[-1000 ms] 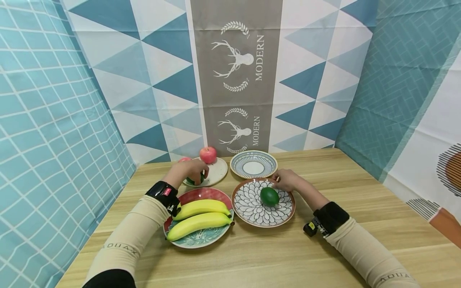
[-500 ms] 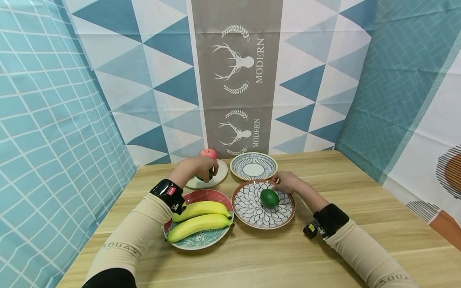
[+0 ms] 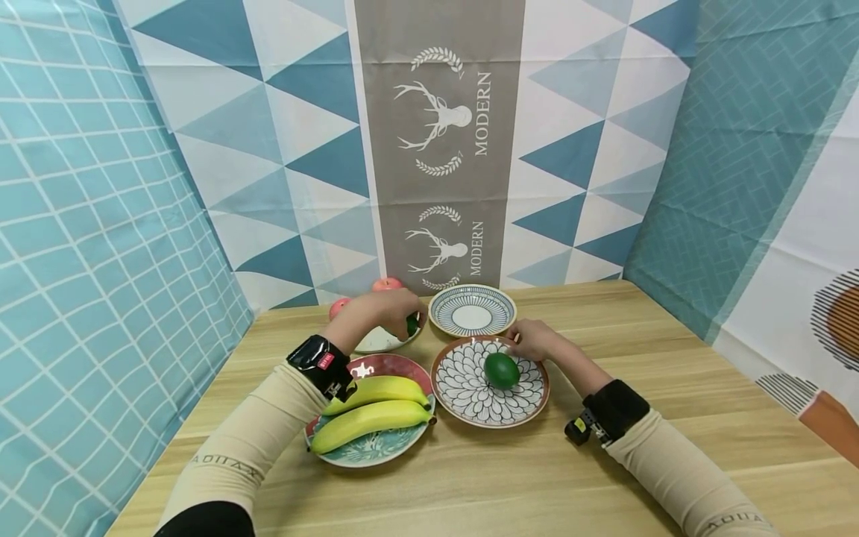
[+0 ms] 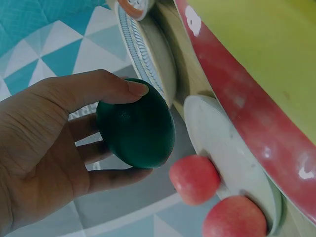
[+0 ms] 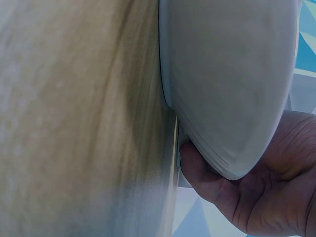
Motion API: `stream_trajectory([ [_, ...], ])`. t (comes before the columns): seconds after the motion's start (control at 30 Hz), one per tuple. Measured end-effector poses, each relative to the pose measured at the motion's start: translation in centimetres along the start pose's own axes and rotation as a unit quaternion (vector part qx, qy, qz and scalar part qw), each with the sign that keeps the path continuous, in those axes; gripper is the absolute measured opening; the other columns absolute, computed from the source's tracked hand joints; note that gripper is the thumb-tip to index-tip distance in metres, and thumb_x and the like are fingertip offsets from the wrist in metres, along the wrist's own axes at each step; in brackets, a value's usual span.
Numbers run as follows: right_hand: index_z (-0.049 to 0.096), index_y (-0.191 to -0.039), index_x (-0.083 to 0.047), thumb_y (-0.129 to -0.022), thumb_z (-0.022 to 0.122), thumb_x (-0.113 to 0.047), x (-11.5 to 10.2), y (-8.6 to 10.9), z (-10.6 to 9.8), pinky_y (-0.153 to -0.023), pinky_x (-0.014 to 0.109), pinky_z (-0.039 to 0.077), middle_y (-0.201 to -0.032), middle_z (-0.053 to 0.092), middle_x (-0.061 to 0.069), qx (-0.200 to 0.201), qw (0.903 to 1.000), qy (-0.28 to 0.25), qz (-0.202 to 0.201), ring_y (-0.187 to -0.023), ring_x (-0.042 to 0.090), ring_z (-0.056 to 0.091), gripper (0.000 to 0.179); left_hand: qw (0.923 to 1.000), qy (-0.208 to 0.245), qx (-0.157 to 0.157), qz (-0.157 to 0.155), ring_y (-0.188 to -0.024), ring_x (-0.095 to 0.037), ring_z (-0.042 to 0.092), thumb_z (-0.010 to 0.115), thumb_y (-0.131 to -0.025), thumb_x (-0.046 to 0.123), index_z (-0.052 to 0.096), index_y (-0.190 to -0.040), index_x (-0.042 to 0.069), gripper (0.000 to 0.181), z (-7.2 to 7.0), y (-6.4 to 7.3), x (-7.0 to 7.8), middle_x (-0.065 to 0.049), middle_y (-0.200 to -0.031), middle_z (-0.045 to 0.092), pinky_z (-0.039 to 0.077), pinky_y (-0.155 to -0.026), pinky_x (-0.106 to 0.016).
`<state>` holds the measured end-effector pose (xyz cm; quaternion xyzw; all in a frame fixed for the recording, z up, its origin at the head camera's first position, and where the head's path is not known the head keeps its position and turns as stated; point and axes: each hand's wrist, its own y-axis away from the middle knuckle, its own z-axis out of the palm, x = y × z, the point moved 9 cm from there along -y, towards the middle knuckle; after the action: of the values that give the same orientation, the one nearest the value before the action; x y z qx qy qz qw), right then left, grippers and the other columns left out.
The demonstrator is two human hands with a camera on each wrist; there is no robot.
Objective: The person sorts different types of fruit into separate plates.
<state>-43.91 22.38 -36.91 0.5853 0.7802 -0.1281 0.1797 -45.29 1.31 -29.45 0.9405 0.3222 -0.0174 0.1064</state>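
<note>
In the head view my left hand (image 3: 396, 307) is over the right edge of the white plate (image 3: 380, 341) at the back left. Its thumb and fingers hold a dark green avocado (image 4: 138, 131), seen clear of the plates in the left wrist view. My right hand (image 3: 533, 338) grips the far right rim of the brown-rimmed, petal-patterned plate (image 3: 463, 388). The right wrist view shows the fingers at that plate's edge (image 5: 227, 89), its pale side tapering into the hand. A second avocado (image 3: 502, 371) lies on the petal-patterned plate.
Two red apples (image 4: 195, 180) sit at the white plate. A blue-lined plate (image 3: 471, 316) stands behind the petal-patterned one. At the front left, two bananas (image 3: 372, 425) lie on a red and teal plate (image 3: 389, 447). A patterned cloth wall (image 3: 443, 171) closes off the back.
My left hand has lifted the avocado from the white plate and carried it to the right, toward the blue-lined plate. My right hand stays at the petal-patterned plate's rim.
</note>
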Motion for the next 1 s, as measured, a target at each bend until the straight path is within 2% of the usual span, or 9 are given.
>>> stream_trajectory([
  [0.2,0.068,-0.092,-0.009,-0.089,0.073,-0.016,-0.1,0.0,-0.4,-0.063,0.03,0.051,-0.092,0.066,0.008,0.004,1.0,0.002,0.002,-0.08,0.021,0.06,0.009,0.9984,0.001,0.041,0.04,-0.084,-0.016,0.054,0.077,-0.068,0.006,0.07,-0.103,0.01,0.037,-1.6,-0.1,1.9,0.002,-0.092,0.063,0.047,-0.074,-0.028],
  [0.5,0.068,-0.092,-0.009,-0.088,0.073,-0.017,-0.1,0.0,-0.6,-0.066,0.031,0.051,-0.093,0.066,0.008,0.003,1.0,0.004,-0.001,-0.081,0.021,0.06,0.01,0.9945,-0.016,0.058,0.086,-0.083,-0.015,0.053,0.077,-0.07,0.005,0.068,-0.098,0.013,0.031,-3.3,0.2,6.1,0.001,-0.091,0.063,0.047,-0.074,-0.028],
  [0.8,0.068,-0.094,-0.009,-0.089,0.073,-0.017,0.2,-0.1,0.0,-0.059,0.028,0.048,-0.089,0.062,0.007,0.002,0.9999,-0.001,0.015,-0.079,0.021,0.057,0.011,0.9964,-0.017,0.032,0.076,-0.092,-0.014,0.053,0.084,-0.075,0.018,0.07,-0.111,0.017,0.039,-2.5,-0.2,8.8,0.005,-0.098,0.06,0.049,-0.082,-0.025],
  [1.0,0.069,-0.095,-0.009,-0.088,0.074,-0.017,0.4,-0.1,0.3,-0.06,0.028,0.047,-0.088,0.062,0.006,0.003,0.9998,0.008,0.017,-0.079,0.021,0.056,0.012,0.9955,-0.021,0.032,0.087,-0.094,-0.013,0.053,0.084,-0.075,0.016,0.069,-0.111,0.021,0.04,-2.0,-0.1,10.5,0.004,-0.102,0.059,0.048,-0.083,-0.024],
])
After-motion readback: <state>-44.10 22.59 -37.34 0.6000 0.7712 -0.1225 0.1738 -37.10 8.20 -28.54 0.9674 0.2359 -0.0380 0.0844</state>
